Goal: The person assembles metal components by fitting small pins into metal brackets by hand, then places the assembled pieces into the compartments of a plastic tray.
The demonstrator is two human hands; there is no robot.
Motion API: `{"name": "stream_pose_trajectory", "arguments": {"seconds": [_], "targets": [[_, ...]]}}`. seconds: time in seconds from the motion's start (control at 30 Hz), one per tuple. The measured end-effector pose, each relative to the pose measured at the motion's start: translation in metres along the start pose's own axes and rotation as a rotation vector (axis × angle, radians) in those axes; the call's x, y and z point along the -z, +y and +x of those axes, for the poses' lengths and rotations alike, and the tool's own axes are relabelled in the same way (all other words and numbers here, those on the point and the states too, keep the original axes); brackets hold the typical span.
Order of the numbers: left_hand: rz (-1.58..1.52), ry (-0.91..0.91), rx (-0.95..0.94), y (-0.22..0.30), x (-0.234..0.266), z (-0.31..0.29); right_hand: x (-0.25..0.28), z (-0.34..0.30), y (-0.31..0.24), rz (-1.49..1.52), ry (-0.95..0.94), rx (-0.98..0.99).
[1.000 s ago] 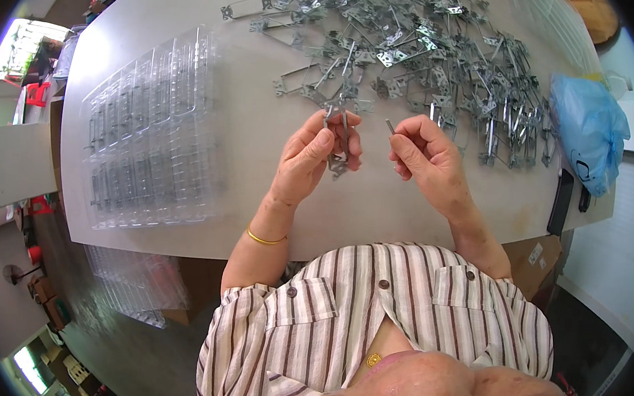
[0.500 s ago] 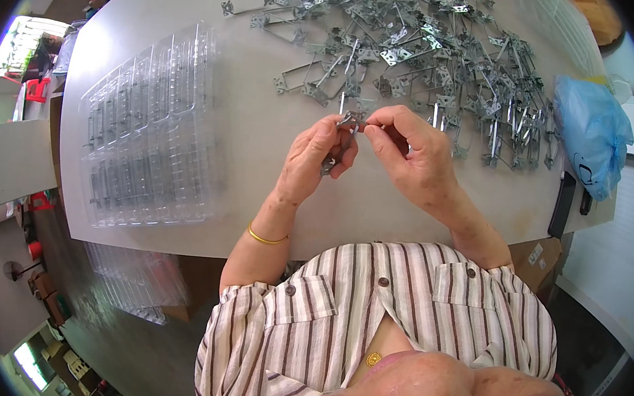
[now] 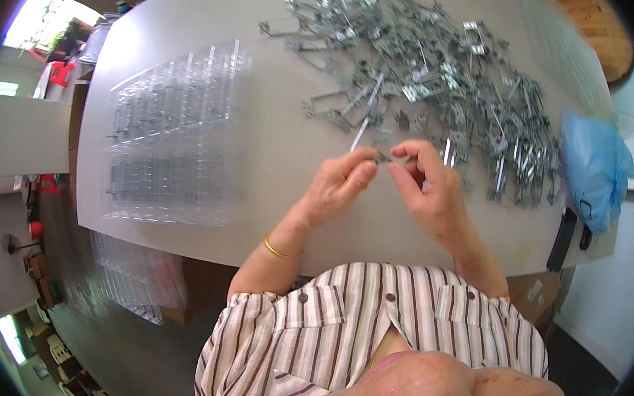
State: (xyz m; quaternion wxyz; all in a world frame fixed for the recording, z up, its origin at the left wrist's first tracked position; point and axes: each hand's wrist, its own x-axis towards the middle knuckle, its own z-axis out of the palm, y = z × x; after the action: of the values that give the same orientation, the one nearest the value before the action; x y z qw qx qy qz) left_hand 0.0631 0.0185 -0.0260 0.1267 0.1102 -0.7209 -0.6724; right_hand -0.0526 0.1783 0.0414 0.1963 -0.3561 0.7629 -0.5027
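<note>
The left hand [image 3: 339, 185] has thumb and forefinger pinched on a small metal piece [image 3: 383, 157]; the right hand [image 3: 431, 191] meets it there, though I can't tell whether its fingertips are closed on it. From the hands, a heap of metal brackets [image 3: 448, 74] sprawls over the surface [image 3: 283, 244] from twelve to two o'clock. Clear plastic trays [image 3: 176, 133] lie at nine, a blue bag [image 3: 596, 173] at three.

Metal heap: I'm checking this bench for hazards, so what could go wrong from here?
The small part at the left hand could slip and get lost in the heap beyond. Pieces overlap there, so pulling one may drag others. The blue bag beside it might snag.
</note>
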Motion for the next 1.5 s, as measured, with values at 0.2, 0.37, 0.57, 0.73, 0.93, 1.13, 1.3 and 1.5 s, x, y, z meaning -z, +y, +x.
{"name": "stream_pose_trajectory", "arguments": {"seconds": [0.2,0.37,0.57,0.73,0.93,1.13,1.3,1.5], "targets": [[0.108,-0.132,-0.052,0.005,-0.007,0.000,0.007,-0.005,0.010,0.277,-0.168,-0.180],[0.112,-0.213,-0.082,0.002,-0.003,-0.003,0.008,-0.004,0.016,0.459,-0.313,-0.346],[0.124,-0.255,-0.128,0.008,-0.004,0.001,0.009,-0.005,0.026,0.436,-0.342,-0.306],[0.160,-0.306,-0.126,0.006,0.001,0.004,0.009,-0.001,0.030,0.448,-0.316,-0.319],[0.169,-0.384,-0.114,0.007,-0.005,-0.004,0.003,-0.006,0.032,0.418,-0.157,-0.242],[-0.117,-0.336,0.035,-0.005,-0.010,0.001,0.007,-0.007,0.036,0.492,0.004,-0.178],[-0.463,-0.114,0.122,-0.009,0.004,0.004,0.002,-0.008,0.028,0.522,-0.018,-0.167],[-0.539,-0.077,0.159,-0.001,0.005,0.010,-0.006,-0.007,0.027,0.432,-0.063,-0.158]]}}
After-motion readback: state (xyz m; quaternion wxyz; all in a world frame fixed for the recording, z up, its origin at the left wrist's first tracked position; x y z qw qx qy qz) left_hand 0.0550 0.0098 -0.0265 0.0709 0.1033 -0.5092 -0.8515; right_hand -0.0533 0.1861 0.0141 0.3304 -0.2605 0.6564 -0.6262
